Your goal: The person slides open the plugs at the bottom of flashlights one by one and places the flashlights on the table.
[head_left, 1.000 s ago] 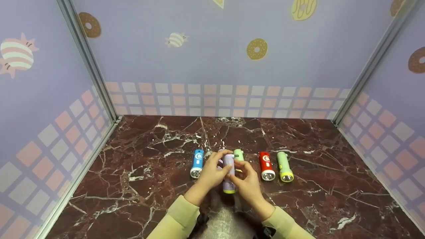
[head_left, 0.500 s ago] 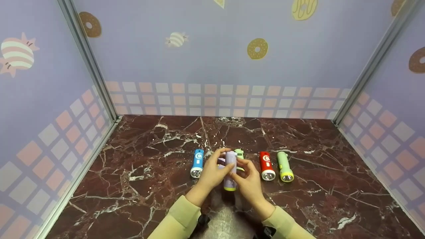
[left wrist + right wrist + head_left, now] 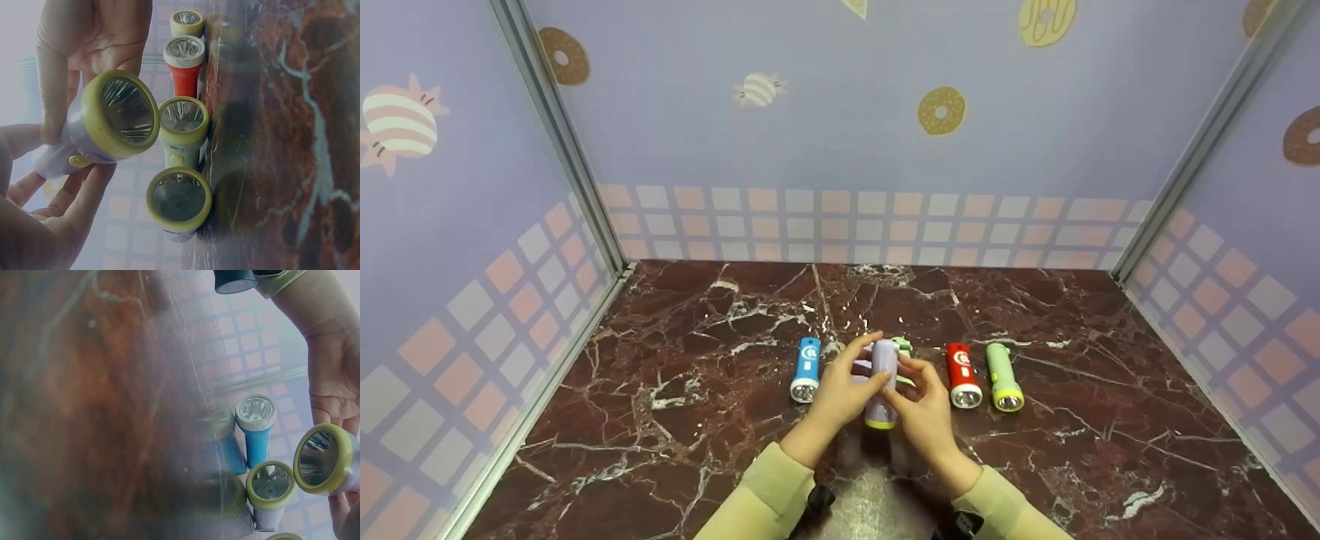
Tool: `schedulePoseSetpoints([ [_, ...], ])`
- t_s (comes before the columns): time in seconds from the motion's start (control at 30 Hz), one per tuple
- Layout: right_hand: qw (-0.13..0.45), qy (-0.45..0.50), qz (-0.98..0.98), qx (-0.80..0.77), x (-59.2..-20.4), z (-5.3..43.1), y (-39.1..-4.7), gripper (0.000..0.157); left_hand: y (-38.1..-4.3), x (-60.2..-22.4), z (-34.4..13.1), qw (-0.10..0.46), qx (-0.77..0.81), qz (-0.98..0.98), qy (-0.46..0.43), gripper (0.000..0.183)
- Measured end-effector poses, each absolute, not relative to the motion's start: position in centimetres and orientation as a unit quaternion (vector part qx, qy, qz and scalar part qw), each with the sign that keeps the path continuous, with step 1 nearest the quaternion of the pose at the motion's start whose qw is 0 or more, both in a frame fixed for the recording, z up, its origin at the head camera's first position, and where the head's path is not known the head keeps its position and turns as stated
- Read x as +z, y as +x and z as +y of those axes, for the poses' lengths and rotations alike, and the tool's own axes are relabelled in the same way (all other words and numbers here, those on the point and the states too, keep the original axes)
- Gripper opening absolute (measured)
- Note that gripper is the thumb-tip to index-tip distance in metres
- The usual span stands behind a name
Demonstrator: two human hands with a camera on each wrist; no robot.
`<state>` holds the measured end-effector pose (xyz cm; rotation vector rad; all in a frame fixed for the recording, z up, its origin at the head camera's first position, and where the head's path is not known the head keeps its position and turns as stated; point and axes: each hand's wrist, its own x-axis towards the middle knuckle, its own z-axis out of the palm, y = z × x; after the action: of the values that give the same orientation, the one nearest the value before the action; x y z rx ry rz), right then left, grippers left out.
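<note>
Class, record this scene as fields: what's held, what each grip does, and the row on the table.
Held: lilac torch, above the table
Left grip: holds it
Right grip: holds it
Row, left to right: blue torch, second lilac torch, middle green torch, red torch, end green torch
Row lenses: all on the near side

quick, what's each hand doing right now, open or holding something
Left hand: holding the lavender, yellow-rimmed flashlight, fingers around its body.
Right hand: holding the same flashlight from the other side.
</note>
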<state>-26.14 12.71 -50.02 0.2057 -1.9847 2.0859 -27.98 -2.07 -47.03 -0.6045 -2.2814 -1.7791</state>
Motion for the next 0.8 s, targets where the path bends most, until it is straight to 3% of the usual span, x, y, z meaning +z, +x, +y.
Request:
schedulePoseSetpoints([
  [0.8,0.109,0.114,-0.683,0.713,-49.71,12.92,-26.12,0.053,-28.54,-46.70,-2.84,0.072,-0.636,-0.746,-0.182,0.055],
])
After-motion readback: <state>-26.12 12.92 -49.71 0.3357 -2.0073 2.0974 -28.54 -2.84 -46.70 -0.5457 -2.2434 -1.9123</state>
